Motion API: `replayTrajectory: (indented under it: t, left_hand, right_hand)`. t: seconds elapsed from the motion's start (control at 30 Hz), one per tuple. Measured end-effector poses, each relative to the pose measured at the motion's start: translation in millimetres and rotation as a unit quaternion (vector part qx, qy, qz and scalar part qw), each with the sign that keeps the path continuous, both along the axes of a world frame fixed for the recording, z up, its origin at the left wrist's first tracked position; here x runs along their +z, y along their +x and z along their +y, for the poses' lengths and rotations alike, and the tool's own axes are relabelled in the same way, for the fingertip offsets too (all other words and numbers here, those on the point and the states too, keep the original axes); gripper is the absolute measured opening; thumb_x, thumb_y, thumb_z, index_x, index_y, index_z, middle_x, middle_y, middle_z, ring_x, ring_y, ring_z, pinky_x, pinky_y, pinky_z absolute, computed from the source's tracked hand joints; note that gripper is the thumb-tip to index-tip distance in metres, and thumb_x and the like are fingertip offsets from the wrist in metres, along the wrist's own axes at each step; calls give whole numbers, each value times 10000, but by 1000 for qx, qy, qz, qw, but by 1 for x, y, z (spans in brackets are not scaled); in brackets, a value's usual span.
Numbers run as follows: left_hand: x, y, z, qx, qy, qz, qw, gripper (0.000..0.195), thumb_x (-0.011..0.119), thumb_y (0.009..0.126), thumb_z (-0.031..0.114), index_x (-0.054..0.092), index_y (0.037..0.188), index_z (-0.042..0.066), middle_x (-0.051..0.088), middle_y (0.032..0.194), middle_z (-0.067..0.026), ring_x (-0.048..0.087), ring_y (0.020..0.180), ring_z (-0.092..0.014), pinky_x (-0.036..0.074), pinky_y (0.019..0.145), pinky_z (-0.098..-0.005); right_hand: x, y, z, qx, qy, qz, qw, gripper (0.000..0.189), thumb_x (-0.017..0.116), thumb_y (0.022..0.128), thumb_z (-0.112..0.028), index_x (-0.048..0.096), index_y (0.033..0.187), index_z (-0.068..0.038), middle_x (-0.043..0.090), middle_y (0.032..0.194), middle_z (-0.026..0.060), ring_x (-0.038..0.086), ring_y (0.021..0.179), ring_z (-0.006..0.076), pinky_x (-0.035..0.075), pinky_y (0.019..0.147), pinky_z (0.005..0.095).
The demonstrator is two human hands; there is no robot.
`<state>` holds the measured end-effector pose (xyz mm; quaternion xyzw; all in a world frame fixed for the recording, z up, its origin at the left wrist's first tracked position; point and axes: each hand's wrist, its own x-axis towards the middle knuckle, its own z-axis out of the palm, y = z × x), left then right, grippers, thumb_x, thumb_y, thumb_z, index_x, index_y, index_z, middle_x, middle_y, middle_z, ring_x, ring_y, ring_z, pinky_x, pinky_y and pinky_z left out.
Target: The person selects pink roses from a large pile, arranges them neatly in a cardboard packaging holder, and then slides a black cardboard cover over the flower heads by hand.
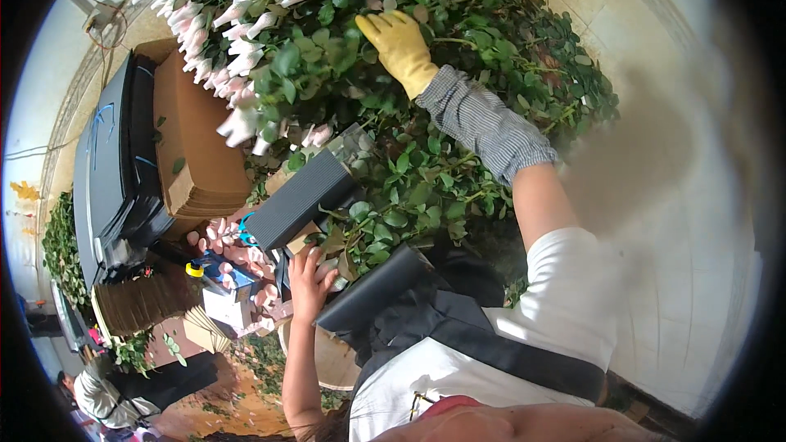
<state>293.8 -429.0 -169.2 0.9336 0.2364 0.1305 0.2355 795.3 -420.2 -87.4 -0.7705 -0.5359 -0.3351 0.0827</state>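
My right hand [398, 48], in a yellow rubber glove, reaches into a large heap of leafy rose stems [430, 153]. Leaves hide what lies under its fingers, so I cannot tell whether it grips a stem. Pale pink roses in white netting sleeves [239, 61] line the heap's left side; one netted rose [239, 126] looks blurred. My bare left hand [309, 285] is beside a netted rose head [328, 273], just below a dark corrugated cardboard piece [301, 199]. Its thumb and fingers are apart near that rose, and whether they hold it is unclear.
Stacked brown cardboard [196, 135] and dark sheets [104, 153] stand at left. Loose pink petals [245, 258], blue-handled scissors [245, 230], a white-and-blue box [227, 307] and a yellow-capped bottle [194, 269] lie nearby. Another person [104, 393] is at lower left.
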Motion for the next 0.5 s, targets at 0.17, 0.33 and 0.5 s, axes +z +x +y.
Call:
replayTrajectory:
  t: [0.17, 0.33, 0.5]
  left_hand:
    - [-1, 2, -2, -11, 32, -29, 999, 714, 815, 802, 228, 508, 1415, 27, 591, 1308, -192, 568, 1115, -402, 447, 990, -483]
    - [2, 11, -7, 22, -6, -34, 999, 741, 833, 767, 209, 509, 1408, 25, 585, 1245, -187, 567, 1076, -390, 462, 968, -465]
    - [10, 7, -7, 50, -26, -34, 998, 664, 842, 725, 153, 544, 1300, 6, 535, 1186, -196, 539, 1076, -403, 471, 947, -460]
  right_hand:
    - [11, 4, -7, -20, -270, 237, 933, 403, 553, 956, -96, 615, 1352, -139, 678, 1290, 88, 642, 1181, 266, 506, 1016, 398]
    - [-1, 29, -40, 107, 12, 105, 989, 458, 672, 774, -7, 664, 1230, -55, 696, 1218, 141, 654, 1099, 342, 509, 972, 446]
    - [44, -34, -76, 201, 34, 286, 936, 259, 657, 850, -63, 674, 1107, -31, 692, 1057, 175, 666, 958, 369, 535, 846, 448]
